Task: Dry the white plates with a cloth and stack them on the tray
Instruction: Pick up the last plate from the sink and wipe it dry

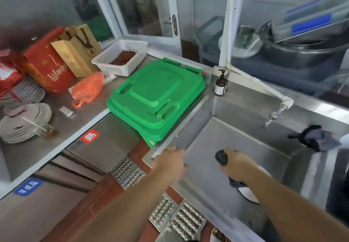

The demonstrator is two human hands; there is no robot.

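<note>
White round plate (249, 192) low in steel sink (236, 138): right hand (236, 166) clutching dark grey cloth (221, 157), left hand (171, 159) loose on rim; better steady plate first.

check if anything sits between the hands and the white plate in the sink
Nothing visible does. The right hand, gripping a dark cloth, is directly over the white plate in the sink; the left hand rests on the sink's near-left rim.
</note>
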